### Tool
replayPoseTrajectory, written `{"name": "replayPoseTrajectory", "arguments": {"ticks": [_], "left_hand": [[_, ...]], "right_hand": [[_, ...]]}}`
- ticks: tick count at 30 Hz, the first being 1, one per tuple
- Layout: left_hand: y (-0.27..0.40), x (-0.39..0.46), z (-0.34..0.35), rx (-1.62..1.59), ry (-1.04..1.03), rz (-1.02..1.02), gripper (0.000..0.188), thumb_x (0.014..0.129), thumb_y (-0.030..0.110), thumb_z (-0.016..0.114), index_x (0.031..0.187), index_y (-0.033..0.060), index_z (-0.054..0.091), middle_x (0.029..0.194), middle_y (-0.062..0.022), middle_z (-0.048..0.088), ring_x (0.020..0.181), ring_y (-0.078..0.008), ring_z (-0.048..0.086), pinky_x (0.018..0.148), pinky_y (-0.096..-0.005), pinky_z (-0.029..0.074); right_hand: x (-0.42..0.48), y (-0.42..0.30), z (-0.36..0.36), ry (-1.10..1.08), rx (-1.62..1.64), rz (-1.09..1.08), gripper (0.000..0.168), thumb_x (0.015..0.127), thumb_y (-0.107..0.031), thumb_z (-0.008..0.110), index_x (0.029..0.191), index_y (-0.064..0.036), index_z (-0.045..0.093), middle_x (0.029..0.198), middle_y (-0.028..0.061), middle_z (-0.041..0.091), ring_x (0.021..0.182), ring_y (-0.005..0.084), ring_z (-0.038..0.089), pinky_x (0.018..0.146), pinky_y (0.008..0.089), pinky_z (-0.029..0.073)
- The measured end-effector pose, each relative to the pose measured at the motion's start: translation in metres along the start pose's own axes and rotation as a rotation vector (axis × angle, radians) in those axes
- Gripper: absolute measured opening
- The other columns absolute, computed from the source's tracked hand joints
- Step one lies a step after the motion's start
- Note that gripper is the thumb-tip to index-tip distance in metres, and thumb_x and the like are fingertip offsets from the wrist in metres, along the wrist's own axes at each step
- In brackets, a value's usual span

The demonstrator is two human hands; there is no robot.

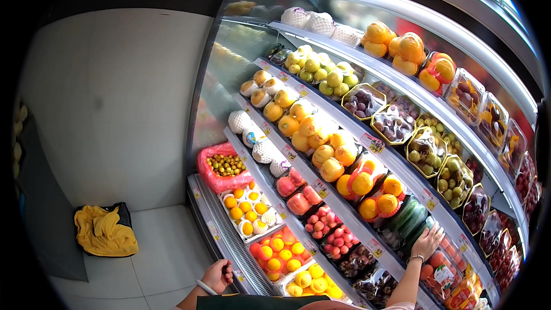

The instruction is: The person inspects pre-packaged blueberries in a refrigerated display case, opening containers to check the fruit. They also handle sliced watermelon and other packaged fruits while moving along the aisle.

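My right hand reaches onto a shelf of the produce display, its fingers spread against the wrapped dark green cucumbers. A clear box of tomatoes lies just below it. My left hand hangs low beside the display's front edge, its fingers curled around a small dark thing that is mostly hidden. Near it are a tray of oranges in foam nets, a red-lined box of oranges and a pink bag of small yellow-brown fruit.
Packed plums, green fruit and netted fruit fill the upper shelves. Price-tag rails run along the shelf edges. A yellow and black cloth item lies on the tiled floor at left, near a pale wall.
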State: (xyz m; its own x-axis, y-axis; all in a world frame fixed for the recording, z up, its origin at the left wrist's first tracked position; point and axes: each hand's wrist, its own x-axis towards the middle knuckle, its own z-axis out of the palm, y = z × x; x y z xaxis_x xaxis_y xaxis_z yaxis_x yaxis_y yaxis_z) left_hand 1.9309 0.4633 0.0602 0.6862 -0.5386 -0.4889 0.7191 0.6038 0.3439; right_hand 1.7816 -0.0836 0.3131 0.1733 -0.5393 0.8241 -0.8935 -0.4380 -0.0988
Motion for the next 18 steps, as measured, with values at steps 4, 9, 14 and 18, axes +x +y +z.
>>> {"name": "replayPoseTrajectory", "arguments": {"ticks": [4, 9, 14, 18], "left_hand": [[0.005, -0.004, -0.001, -0.012, 0.010, 0.003, 0.017, 0.093, 0.023, 0.047, 0.088, 0.0079, 0.051, 0.065, -0.0012, 0.047, 0.053, -0.0118, 0.041, 0.053, -0.0280, 0.038], [0.009, -0.007, -0.012, -0.029, 0.021, 0.007, 0.016, 0.093, 0.023, 0.047, 0.088, 0.0080, 0.051, 0.065, -0.0012, 0.047, 0.053, -0.0117, 0.041, 0.052, -0.0275, 0.038], [0.018, -0.019, -0.028, -0.050, 0.047, 0.046, 0.015, 0.093, 0.022, 0.047, 0.088, 0.0085, 0.052, 0.065, -0.0010, 0.047, 0.053, -0.0115, 0.041, 0.052, -0.0281, 0.038], [0.024, -0.030, -0.039, -0.056, 0.082, 0.063, 0.015, 0.093, 0.022, 0.047, 0.088, 0.0093, 0.052, 0.065, -0.0009, 0.047, 0.053, -0.0114, 0.041, 0.051, -0.0281, 0.038]], "right_hand": [[-0.002, -0.002, -0.002, 0.024, 0.024, -0.036, 0.040, 0.097, -0.029, 0.040, 0.134, -0.016, 0.044, 0.141, 0.0175, 0.035, 0.132, 0.0360, 0.030, 0.108, 0.0427, 0.027], [-0.002, 0.000, -0.002, 0.032, -0.048, -0.044, 0.041, 0.096, -0.032, 0.041, 0.134, -0.017, 0.046, 0.142, 0.0138, 0.036, 0.134, 0.0319, 0.029, 0.108, 0.0486, 0.023], [-0.007, -0.032, -0.030, -0.134, -0.169, 0.040, 0.048, 0.097, -0.044, 0.032, 0.136, -0.019, 0.045, 0.147, 0.0082, 0.030, 0.139, 0.0260, 0.021, 0.108, 0.0586, 0.009], [-0.020, -0.069, -0.022, -0.155, 0.045, -0.085, 0.057, 0.096, -0.051, 0.030, 0.141, -0.017, 0.036, 0.152, 0.0082, 0.021, 0.141, 0.0265, 0.015, 0.110, 0.0544, 0.009]]}}
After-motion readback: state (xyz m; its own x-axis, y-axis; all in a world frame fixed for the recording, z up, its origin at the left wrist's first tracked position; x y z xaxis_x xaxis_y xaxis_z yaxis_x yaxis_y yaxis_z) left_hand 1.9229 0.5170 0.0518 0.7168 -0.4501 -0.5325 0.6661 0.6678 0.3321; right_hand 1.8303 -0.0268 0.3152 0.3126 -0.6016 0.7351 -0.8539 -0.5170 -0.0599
